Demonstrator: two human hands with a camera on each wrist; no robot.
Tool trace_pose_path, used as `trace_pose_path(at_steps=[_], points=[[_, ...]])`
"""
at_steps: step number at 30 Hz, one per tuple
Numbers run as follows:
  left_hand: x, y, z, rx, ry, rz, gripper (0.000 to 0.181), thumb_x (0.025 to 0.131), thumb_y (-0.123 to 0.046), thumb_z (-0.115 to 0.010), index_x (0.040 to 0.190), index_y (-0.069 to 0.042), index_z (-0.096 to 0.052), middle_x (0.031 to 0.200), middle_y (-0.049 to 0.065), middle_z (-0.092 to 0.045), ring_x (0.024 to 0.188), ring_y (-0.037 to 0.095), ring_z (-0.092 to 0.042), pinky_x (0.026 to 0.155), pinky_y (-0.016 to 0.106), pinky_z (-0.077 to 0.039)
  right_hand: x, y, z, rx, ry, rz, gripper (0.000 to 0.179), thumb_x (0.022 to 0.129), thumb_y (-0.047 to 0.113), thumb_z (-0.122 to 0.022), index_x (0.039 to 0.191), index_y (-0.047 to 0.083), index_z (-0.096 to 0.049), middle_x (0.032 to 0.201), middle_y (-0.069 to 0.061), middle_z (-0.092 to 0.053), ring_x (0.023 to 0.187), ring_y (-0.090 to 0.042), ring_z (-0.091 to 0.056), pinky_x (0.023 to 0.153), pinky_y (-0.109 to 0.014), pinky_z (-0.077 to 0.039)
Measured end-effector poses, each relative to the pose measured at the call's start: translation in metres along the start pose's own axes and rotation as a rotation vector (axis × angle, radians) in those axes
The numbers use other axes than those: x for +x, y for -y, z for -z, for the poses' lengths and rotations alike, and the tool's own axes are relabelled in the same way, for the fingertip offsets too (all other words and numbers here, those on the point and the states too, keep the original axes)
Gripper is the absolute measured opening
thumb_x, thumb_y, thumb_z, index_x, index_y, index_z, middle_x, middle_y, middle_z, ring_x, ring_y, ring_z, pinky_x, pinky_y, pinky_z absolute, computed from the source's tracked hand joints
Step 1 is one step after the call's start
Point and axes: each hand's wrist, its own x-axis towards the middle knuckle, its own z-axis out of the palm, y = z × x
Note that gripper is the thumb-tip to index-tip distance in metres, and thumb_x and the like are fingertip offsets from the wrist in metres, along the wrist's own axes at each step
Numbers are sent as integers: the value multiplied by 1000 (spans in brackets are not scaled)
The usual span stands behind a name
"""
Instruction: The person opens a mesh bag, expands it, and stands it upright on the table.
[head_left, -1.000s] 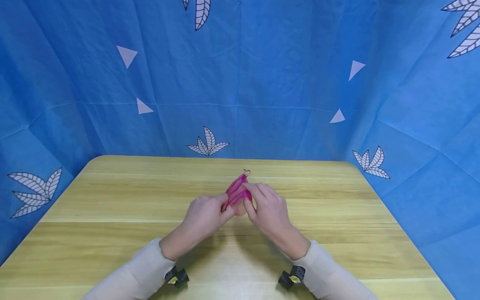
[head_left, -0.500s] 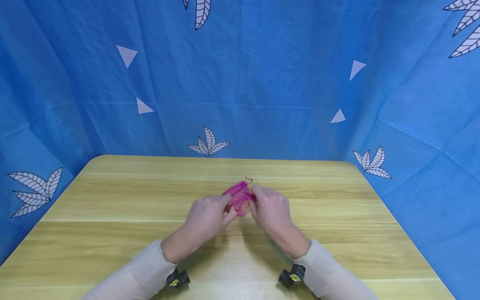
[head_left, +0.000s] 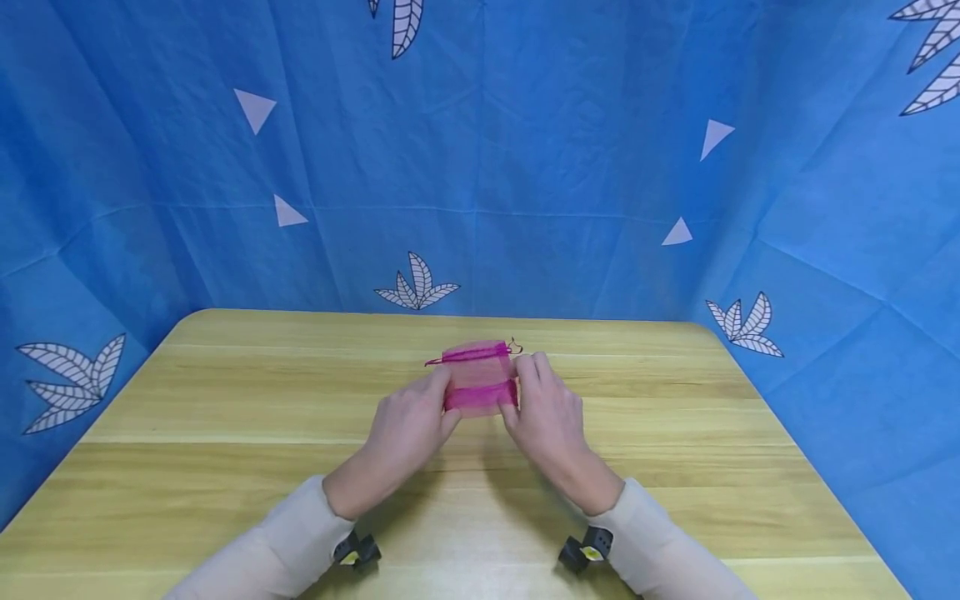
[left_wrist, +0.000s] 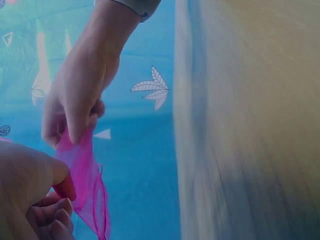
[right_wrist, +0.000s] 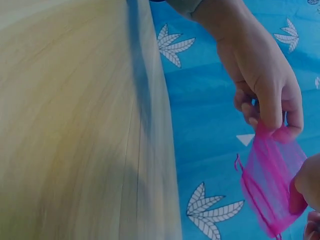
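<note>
A small sheer magenta drawstring pouch [head_left: 477,372] is stretched between both hands, its corded edge away from the person and thin cord ends sticking out on both sides. My left hand [head_left: 408,423] pinches its left side between thumb and fingers. On the opposite side, my right hand [head_left: 549,417] grips the edge the same way. In the left wrist view the pouch [left_wrist: 82,160] hangs between the two hands, above the table. The right wrist view shows the see-through fabric [right_wrist: 270,175] with a cord running along one edge.
A light wooden table [head_left: 247,400] with rounded far corners lies under the hands. Behind it and along both sides hangs a blue cloth [head_left: 480,150] printed with white leaves and triangles. Small black devices [head_left: 585,550] are worn at both wrists.
The pouch was bunched and slanted between the fingers; now it is spread out square. Its corded edge has come level, with a cord end showing at the left. Both hands stay in nearly the same place.
</note>
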Motion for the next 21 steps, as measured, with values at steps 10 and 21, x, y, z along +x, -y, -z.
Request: trace_pose_path(at_steps=[10, 21], points=[[-1, 3, 1, 12, -111, -70, 26, 81, -10, -76, 97, -7, -55, 80, 0, -51, 61, 11, -45, 46, 21, -40, 0, 1, 1, 46, -12, 50, 22, 80, 4, -72, 88, 12, -53, 75, 2, -53, 57, -12, -45, 44, -29, -38], [-4, -4, -1, 43, -137, -181, 28, 81, -15, -79, 95, -7, -56, 87, 4, -55, 65, 15, -53, 46, 27, -48, 0, 2, -1, 26, -70, 5, 23, 75, -1, -69, 88, 9, -52, 75, 0, -48, 52, -15, -42, 42, -31, -37]])
